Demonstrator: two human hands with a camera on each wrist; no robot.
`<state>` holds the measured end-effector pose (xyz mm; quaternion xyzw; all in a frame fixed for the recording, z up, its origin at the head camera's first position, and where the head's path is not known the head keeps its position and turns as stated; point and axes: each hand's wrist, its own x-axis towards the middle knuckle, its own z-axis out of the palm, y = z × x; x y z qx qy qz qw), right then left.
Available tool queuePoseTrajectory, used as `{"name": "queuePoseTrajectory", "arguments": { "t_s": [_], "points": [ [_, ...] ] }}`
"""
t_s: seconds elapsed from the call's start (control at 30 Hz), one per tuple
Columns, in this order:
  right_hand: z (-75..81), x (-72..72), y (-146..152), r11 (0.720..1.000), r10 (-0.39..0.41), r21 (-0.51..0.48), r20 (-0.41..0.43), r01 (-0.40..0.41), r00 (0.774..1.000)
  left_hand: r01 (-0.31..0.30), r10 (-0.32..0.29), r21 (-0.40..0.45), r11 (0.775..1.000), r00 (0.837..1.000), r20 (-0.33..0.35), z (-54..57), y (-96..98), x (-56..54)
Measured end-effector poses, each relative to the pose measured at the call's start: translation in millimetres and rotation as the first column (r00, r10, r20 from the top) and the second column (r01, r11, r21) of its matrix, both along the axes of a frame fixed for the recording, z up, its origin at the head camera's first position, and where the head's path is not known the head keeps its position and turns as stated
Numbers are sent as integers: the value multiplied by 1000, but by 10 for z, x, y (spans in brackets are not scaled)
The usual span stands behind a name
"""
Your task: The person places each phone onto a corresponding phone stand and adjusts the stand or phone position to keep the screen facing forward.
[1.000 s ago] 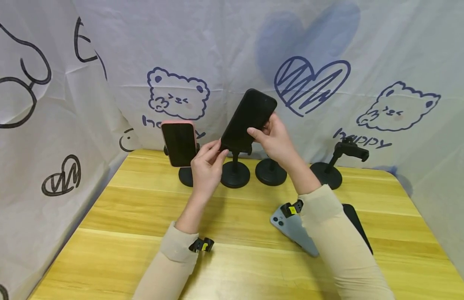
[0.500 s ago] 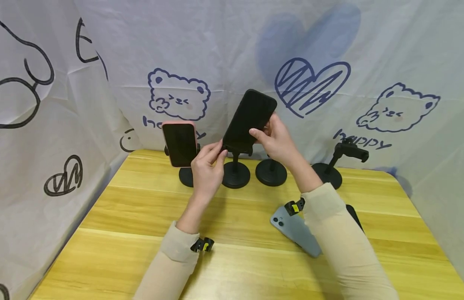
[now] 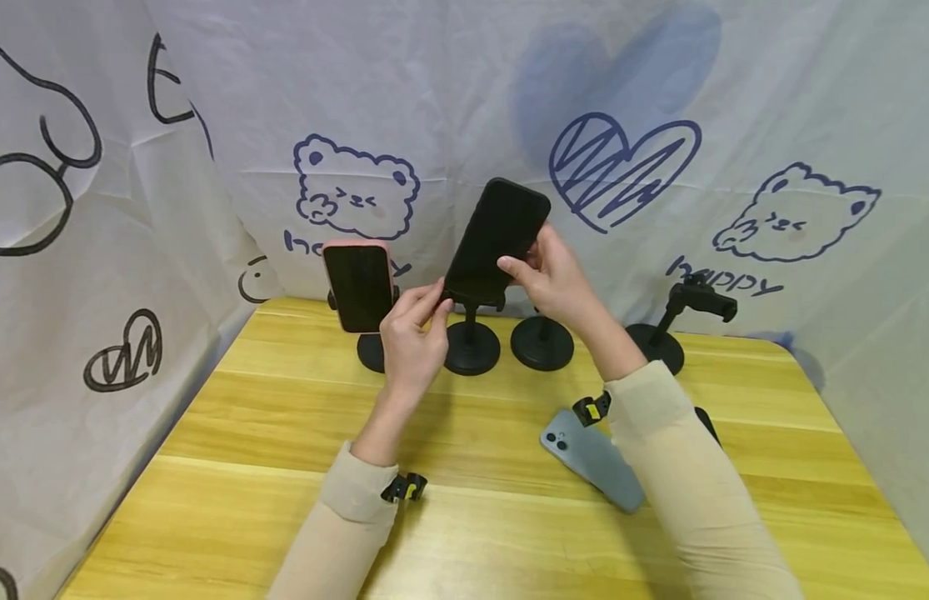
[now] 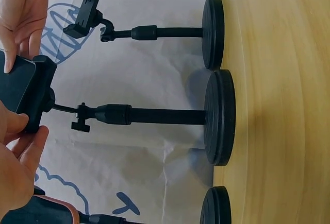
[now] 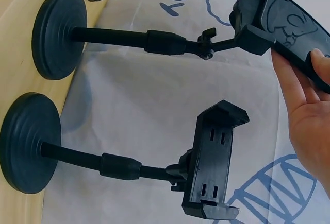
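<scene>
A black phone (image 3: 501,229) leans to the right above a black phone stand (image 3: 471,350), its lower end in the stand's clamp (image 4: 44,87). My right hand (image 3: 551,279) grips the phone by its right edge, thumb across the front and fingers behind. With thumb and fingertips, my left hand (image 3: 415,337) pinches the clamp's left end at the phone's lower corner. The right wrist view shows the phone's screen (image 5: 294,20) reflecting a wall drawing. To the left, a pink-cased phone (image 3: 359,287) stands upright in another stand.
Two more black stands bear no phone: one just right (image 3: 542,343), another farther right (image 3: 657,346). A light blue phone (image 3: 593,462) lies face down on the wooden table (image 3: 494,533). Beside it, a dark phone (image 3: 706,423) is mostly hidden by my right sleeve. A drawn-on cloth (image 3: 464,92) hangs behind.
The phone's lower end has shifted slightly right into the clamp. My right forearm has moved a little right, covering more of the dark phone on the table. Both hands keep their hold.
</scene>
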<state>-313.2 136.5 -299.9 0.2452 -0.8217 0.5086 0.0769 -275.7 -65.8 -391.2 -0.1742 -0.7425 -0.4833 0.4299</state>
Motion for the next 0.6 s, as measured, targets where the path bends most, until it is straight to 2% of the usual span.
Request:
{"name": "queuePoseTrajectory", "arguments": {
  "t_s": [0.3, 0.6],
  "points": [
    [30, -15, -3, 999, 47, 1, 5, -47, 999, 3, -3, 22, 1000, 1000, 1, 19, -15, 9],
    [72, -7, 1, 994, 16, 104, -3, -15, 1000, 36, -39, 57, 998, 997, 67, 43, -41, 18]
  ]
}}
